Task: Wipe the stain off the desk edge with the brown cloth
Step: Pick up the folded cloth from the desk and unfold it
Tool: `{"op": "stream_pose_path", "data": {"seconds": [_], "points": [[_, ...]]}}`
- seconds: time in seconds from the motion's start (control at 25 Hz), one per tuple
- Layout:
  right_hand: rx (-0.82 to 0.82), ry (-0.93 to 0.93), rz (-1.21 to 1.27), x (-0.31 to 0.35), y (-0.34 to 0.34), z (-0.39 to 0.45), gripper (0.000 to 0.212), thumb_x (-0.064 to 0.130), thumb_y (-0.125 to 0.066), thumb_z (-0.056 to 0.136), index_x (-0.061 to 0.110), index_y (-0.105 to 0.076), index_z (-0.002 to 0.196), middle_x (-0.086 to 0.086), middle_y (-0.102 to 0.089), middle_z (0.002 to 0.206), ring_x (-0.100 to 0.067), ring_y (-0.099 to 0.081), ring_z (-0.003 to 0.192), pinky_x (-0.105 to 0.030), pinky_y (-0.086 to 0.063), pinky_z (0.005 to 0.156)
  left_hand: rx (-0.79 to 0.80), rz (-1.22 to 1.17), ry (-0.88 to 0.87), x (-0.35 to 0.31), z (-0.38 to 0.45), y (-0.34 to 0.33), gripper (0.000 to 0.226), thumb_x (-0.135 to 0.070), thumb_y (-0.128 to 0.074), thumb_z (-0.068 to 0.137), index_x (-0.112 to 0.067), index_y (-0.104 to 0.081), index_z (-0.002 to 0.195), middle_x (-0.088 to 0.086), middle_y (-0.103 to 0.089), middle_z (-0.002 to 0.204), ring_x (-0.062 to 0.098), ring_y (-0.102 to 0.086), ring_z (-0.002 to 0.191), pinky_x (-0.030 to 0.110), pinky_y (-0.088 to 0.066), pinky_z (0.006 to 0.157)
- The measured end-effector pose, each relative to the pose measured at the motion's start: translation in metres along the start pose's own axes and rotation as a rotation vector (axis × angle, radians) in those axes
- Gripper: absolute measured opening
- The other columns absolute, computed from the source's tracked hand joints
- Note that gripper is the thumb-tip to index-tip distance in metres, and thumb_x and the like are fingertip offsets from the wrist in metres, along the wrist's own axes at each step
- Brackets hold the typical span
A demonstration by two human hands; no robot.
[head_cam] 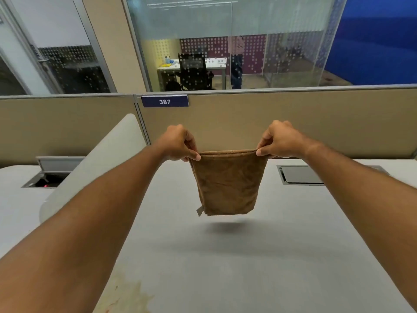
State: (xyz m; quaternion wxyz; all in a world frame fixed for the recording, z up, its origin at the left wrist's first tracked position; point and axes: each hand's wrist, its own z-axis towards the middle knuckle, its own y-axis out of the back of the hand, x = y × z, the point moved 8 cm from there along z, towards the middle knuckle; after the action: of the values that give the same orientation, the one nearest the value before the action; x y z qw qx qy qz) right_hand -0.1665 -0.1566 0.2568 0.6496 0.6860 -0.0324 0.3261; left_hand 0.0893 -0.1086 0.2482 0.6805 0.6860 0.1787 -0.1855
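Note:
The brown cloth [228, 184] hangs folded in the air above the grey desk [259, 256], casting a shadow beneath it. My left hand [178, 143] pinches its top left corner. My right hand [279, 140] pinches its top right corner. The top edge is stretched flat between both hands. A yellowish-brown stain [128, 292] spreads on the desk near its front edge, at the bottom left of the view, partly hidden by my left forearm.
A beige partition [293, 123] with a "387" label [164, 101] closes the back of the desk. A closed cable hatch [300, 175] lies at right, an open one [48, 175] at left. A pale rounded divider [101, 159] separates the neighbouring desk.

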Motion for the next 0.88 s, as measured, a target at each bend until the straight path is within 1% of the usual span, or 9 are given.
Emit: {"op": "stream_pose_path", "data": {"seconds": [0.12,0.2,0.28,0.4,0.6,0.76,0.88], "points": [[0.027,0.036,-0.026,0.042,0.002,-0.012,0.007,0.018,-0.081,0.078,0.021,-0.077,0.075,0.001,-0.074,0.074,-0.010,-0.072,0.069,-0.019,-0.059,0.058,-0.007,0.010,0.020,0.007,-0.029,0.028,0.010,-0.017,-0.082,0.076,-0.016,-0.072,0.075,0.004,-0.073,0.078,0.013,-0.073,0.066,0.014,-0.054,0.052],[0.047,0.046,-0.033,0.068,-0.001,-0.020,0.004,0.017,-0.080,0.080,0.019,-0.077,0.078,0.000,-0.074,0.076,-0.011,-0.072,0.070,-0.020,-0.059,0.060,-0.010,0.009,0.034,0.016,-0.048,0.045,0.011,-0.015,-0.082,0.077,-0.017,-0.072,0.074,0.004,-0.073,0.078,0.014,-0.073,0.067,0.016,-0.056,0.054],[0.064,0.047,-0.021,0.093,-0.008,-0.029,0.002,0.015,-0.079,0.081,0.016,-0.077,0.080,-0.001,-0.074,0.076,-0.012,-0.072,0.072,-0.021,-0.060,0.062,-0.003,0.003,0.039,0.028,-0.068,0.059,0.010,-0.014,-0.082,0.077,-0.016,-0.073,0.074,0.006,-0.074,0.079,0.015,-0.074,0.069,0.022,-0.060,0.060],[0.077,0.050,-0.006,0.132,-0.029,-0.046,0.001,0.013,-0.078,0.082,0.014,-0.077,0.081,-0.002,-0.073,0.076,-0.012,-0.072,0.071,-0.020,-0.060,0.060,0.015,0.003,0.047,0.057,-0.103,0.077,0.008,-0.013,-0.081,0.078,-0.014,-0.073,0.077,0.007,-0.075,0.080,0.015,-0.075,0.069,0.026,-0.063,0.066],[0.064,0.036,-0.027,0.200,-0.082,-0.075,0.003,0.012,-0.077,0.083,0.010,-0.078,0.084,-0.004,-0.074,0.077,-0.015,-0.073,0.071,-0.029,-0.063,0.067,0.018,-0.020,0.044,0.123,-0.163,0.098,0.005,-0.009,-0.080,0.079,-0.008,-0.076,0.082,0.008,-0.075,0.079,0.011,-0.075,0.064,0.020,-0.061,0.061],[0.024,0.017,-0.066,0.242,-0.120,-0.091,0.002,0.010,-0.077,0.082,0.010,-0.079,0.084,-0.006,-0.075,0.075,-0.015,-0.073,0.069,-0.030,-0.063,0.068,0.001,0.018,0.014,0.165,-0.194,0.110,0.004,-0.011,-0.080,0.080,-0.012,-0.076,0.082,0.004,-0.074,0.076,0.010,-0.072,0.061,0.015,-0.056,0.055],[-0.029,-0.018,-0.106,0.257,-0.140,-0.102,0.005,0.009,-0.076,0.081,0.012,-0.080,0.081,-0.002,-0.073,0.067,-0.013,-0.070,0.064,-0.031,-0.062,0.069,-0.019,0.092,-0.035,0.182,-0.206,0.110,0.004,-0.013,-0.079,0.082,-0.012,-0.077,0.085,0.001,-0.072,0.073,0.008,-0.069,0.062,0.016,-0.051,0.055]]}}
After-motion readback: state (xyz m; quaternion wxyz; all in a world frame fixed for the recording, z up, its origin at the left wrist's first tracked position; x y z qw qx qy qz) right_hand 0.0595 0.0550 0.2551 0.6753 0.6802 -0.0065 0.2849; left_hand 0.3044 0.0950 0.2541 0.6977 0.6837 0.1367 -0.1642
